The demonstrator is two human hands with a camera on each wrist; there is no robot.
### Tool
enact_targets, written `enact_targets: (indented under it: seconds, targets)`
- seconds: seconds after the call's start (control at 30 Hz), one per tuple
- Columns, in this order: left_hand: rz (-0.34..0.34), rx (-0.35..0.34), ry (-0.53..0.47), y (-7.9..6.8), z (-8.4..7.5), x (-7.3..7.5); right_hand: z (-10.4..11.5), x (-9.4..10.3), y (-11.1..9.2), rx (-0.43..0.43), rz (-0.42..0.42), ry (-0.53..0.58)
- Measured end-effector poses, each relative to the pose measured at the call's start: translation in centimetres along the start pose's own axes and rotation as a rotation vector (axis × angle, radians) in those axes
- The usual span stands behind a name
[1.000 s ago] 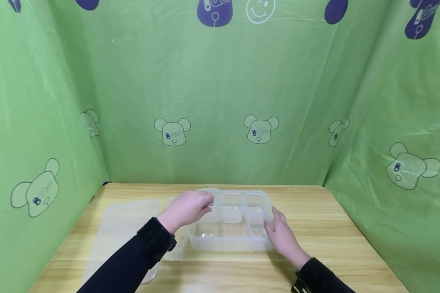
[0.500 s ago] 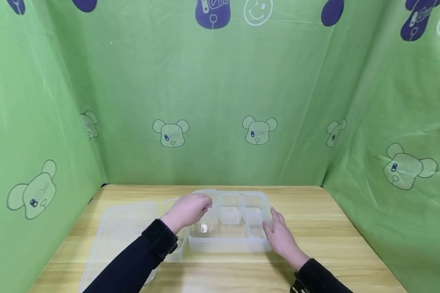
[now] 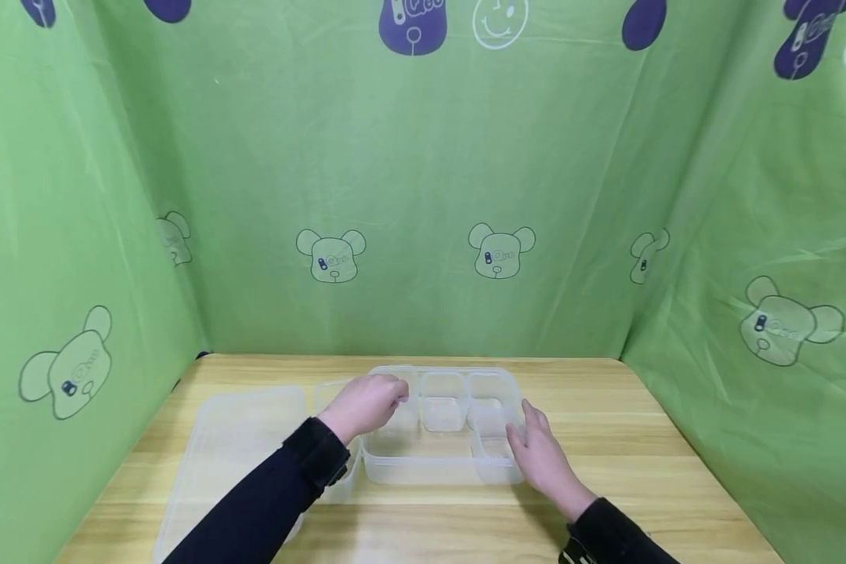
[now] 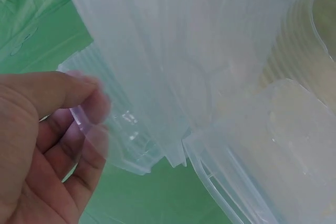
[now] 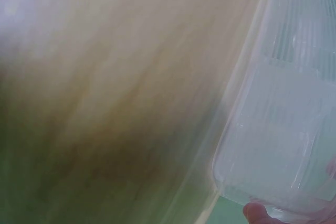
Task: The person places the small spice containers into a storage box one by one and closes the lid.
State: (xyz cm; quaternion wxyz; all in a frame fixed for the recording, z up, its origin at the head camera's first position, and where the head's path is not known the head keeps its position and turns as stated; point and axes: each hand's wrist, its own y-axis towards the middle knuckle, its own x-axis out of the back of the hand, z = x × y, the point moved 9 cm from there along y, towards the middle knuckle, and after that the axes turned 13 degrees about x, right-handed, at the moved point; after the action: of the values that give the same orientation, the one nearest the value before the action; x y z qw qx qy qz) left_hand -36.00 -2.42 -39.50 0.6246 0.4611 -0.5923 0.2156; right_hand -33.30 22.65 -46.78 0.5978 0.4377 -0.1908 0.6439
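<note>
Left grip (image 3: pixel 366 403) slightly rightward, on clear container (image 4: pixel 131 132)

From my station, I read even, fairly bright light in the head view, with a soft shadow on the table (image 3: pixel 648 439) beside the right sleeve (image 3: pixel 616 533). Left wrist view: hazy; glints on the container (image 4: pixel 118 129); left thumb (image 4: pixel 79 92) tip blurred. Right wrist view: left portion out of focus, pale upper left, darker below.
</note>
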Motion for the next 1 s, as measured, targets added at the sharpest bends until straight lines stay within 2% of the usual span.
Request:
enact_targets:
  seconds: [0.3, 0.6, 0.87, 1.0]
  targets:
    - [0.084, -0.003, 0.055, 0.4, -0.1, -1.4, 0.0, 0.1, 0.1, 0.01, -0.007, -0.005]
    - [0.161, 0.001, 0.037, 0.7, -0.3, -2.6, -0.4, -0.1, 0.1, -0.009, 0.018, 0.003]
    - [0.2, 0.021, 0.03, 0.5, -0.4, -2.6, -0.6, -0.2, 0.1, -0.012, 0.014, 0.003]
    - [0.198, 0.028, 0.032, 0.6, -0.4, -2.5, -0.5, -0.2, 0.1, -0.014, 0.014, 0.003]
